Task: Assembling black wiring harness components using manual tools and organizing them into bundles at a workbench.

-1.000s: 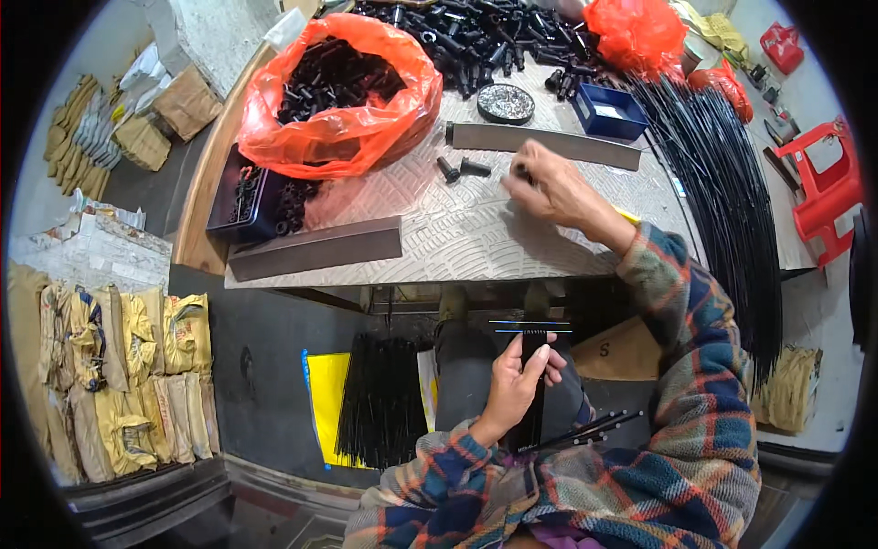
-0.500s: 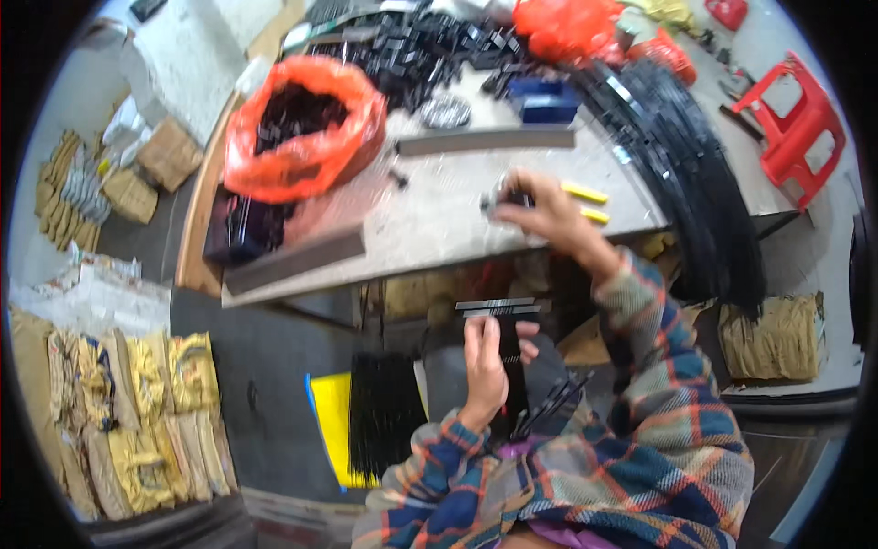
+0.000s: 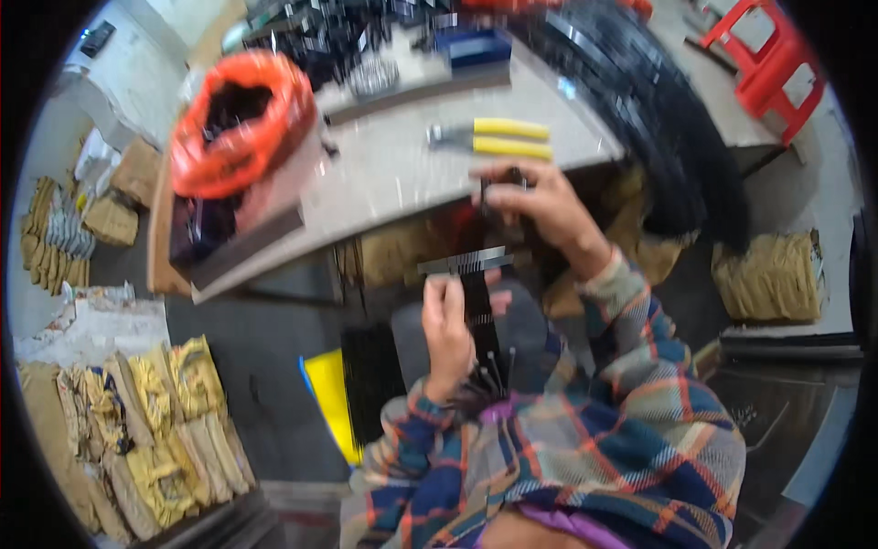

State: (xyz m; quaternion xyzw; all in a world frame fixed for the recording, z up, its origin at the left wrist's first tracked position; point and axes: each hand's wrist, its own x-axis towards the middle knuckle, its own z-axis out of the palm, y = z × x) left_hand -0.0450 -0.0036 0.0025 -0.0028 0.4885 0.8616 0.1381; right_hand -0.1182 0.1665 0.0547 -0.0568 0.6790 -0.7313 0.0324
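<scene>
My left hand is closed with thumb and fingertips pinching a flat dark strip with silver bars along its top; its lower part hangs down towards my lap. Pinkish fingertips show at the strip's right side, behind it. Above and right of the strip, my right hand grips a small dark piece, blurred and partly covered by the fingers. Beyond that hand, pliers with yellow handles lie on the table, not touched by it.
The pale table bears an orange-red plastic bag of dark pieces, a metal bar, a blue box and a long black bundle over its edge. A red stool stands right. Folded tan sacks lie left.
My right hand has drawn back from beside the pliers towards my left hand, with a dark piece in its fingers. The pliers now show whole. The view has shifted and the table looks higher.
</scene>
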